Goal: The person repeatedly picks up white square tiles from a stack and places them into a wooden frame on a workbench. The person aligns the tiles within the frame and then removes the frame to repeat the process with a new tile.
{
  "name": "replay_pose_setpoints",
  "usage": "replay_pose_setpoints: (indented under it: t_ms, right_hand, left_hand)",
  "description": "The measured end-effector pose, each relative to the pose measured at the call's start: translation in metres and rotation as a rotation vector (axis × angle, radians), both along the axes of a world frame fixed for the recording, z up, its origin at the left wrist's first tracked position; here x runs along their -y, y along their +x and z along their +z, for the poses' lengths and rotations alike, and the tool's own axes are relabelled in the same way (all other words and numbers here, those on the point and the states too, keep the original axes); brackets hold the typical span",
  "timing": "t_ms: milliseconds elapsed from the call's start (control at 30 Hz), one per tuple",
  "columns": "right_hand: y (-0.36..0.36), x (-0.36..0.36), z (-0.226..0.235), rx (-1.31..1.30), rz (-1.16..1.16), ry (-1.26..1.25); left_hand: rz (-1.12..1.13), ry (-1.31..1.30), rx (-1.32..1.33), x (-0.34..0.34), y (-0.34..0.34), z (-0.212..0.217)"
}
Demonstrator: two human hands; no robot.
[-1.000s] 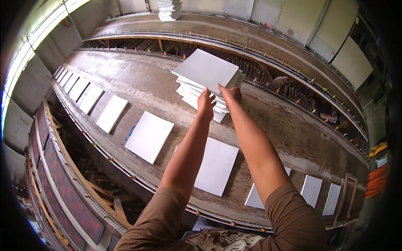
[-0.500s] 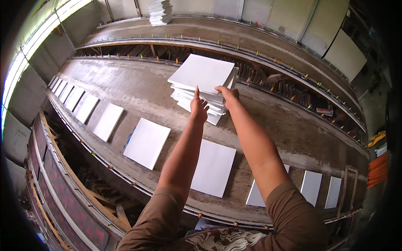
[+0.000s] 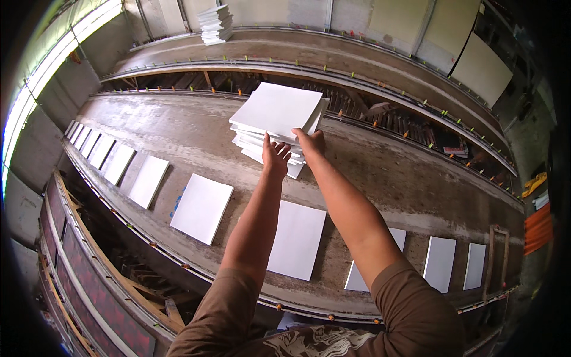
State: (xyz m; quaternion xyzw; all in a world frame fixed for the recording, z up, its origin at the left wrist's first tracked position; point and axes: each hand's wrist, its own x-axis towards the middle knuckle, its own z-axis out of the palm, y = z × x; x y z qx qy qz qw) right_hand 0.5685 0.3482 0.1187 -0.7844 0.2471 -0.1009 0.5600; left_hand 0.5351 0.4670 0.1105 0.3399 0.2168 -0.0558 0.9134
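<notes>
A stack of blank white rectangular panels (image 3: 278, 107) stands unevenly piled on the long table, beyond my outstretched arms. My right hand (image 3: 310, 144) grips the near right corner of the top panel, thumb on its upper face and the other fingers curled at its side, partly hidden. At the stack's near edge is my left hand (image 3: 276, 156), palm turned toward the panels and fingers apart; whether it touches them I cannot tell. Closer to me, a single white panel (image 3: 297, 241) lies flat between my forearms. Another panel (image 3: 376, 262) is partly covered by my right arm.
More single panels lie in a row along the near side of the long brown table (image 3: 196, 128), including one panel (image 3: 202, 208) left of my arms. A parallel table (image 3: 285, 47) behind carries another white stack (image 3: 215, 25). A wooden frame (image 3: 496, 262) lies at the right end.
The whole view has shifted slightly, so the stack appears further left. My left hand's fingers look more spread. My right hand stays at the top panel's corner.
</notes>
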Motion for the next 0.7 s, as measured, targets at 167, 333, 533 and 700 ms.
replay_pose_setpoints:
  t_ms: [167, 333, 533, 700]
  right_hand:
    - [-0.010, -0.021, 0.027, -0.145, 0.043, 0.033]
    - [0.004, -0.021, 0.002, -0.139, -0.022, 0.151]
    - [-0.007, -0.044, -0.001, -0.095, -0.150, 0.351]
    - [-0.027, -0.032, -0.008, -0.057, -0.034, 0.311]
  left_hand:
    - [-0.063, 0.008, 0.016, -0.008, -0.008, 0.001]
    - [-0.066, 0.081, 0.013, -0.006, -0.009, 0.010]
    - [-0.099, 0.253, 0.075, -0.031, 0.012, -0.012]
    - [-0.021, 0.268, 0.011, -0.012, 0.017, -0.013]
